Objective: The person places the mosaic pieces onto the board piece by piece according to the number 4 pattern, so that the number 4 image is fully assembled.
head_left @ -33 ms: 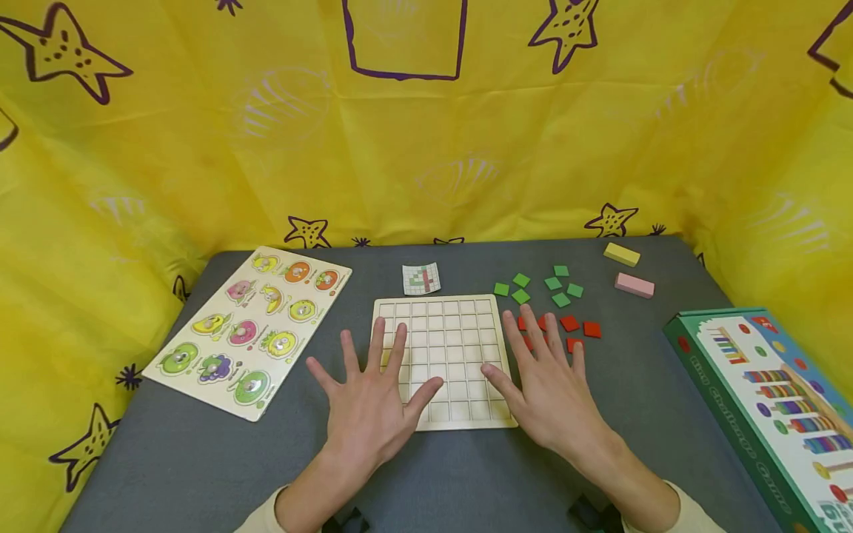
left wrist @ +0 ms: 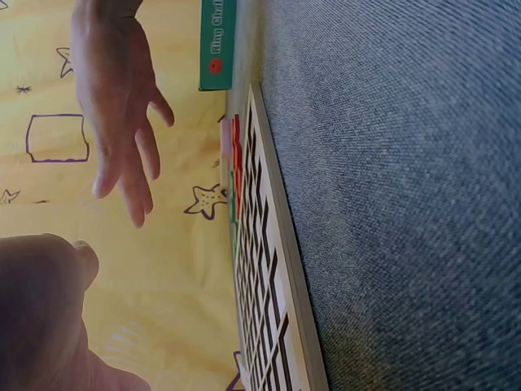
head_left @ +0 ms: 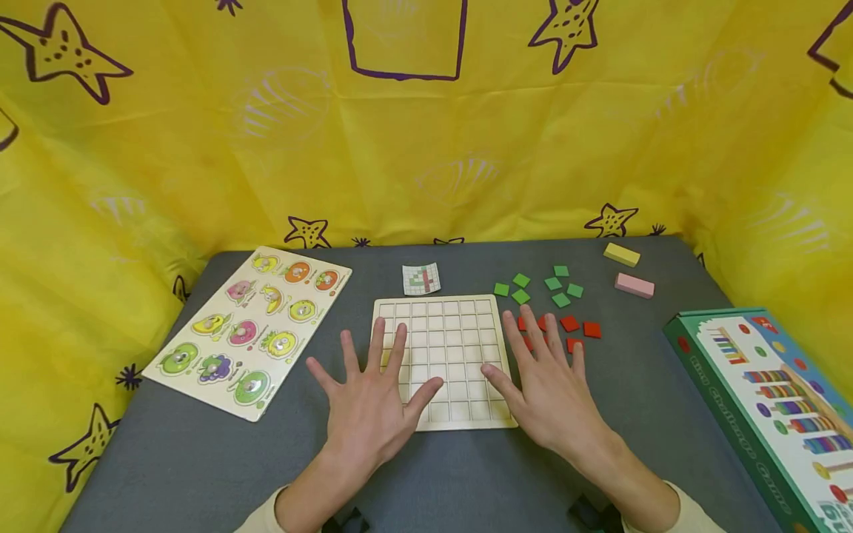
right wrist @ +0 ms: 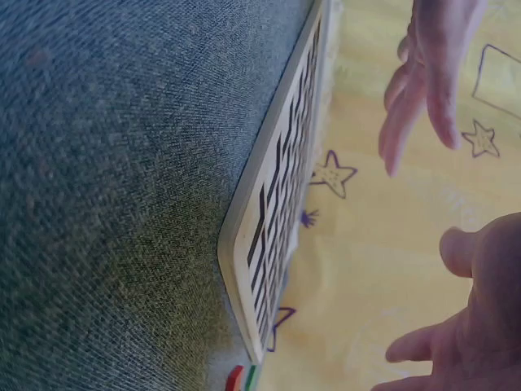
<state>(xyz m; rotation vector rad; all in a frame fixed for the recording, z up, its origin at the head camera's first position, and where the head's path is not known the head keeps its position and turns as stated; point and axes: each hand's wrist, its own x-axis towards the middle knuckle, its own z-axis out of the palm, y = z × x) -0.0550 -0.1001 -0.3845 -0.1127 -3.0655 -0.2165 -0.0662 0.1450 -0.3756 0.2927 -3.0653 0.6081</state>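
Observation:
My left hand (head_left: 368, 411) is held over the left part of a pale wooden grid board (head_left: 460, 339), its fingers spread and straight, holding nothing. Spread the same way, my right hand (head_left: 556, 396) hovers by the board's right edge and also holds nothing. Both wrist views show the hands raised above the board, apart from it. Square red tiles (head_left: 591, 330) lie beyond the right fingers, which partly hide some of them. Behind those are several green tiles (head_left: 561, 300). A small paper card (head_left: 421, 280) with a green and red grid pattern sits just behind the board.
On the left lies a wooden fruit puzzle board (head_left: 223, 396). A yellow block (head_left: 622, 255) and a pink block (head_left: 634, 286) are at the back right. The Ring Challenge game box (head_left: 726, 414) stands along the right edge. Yellow patterned cloth (head_left: 413, 163) encloses the grey table (head_left: 453, 481).

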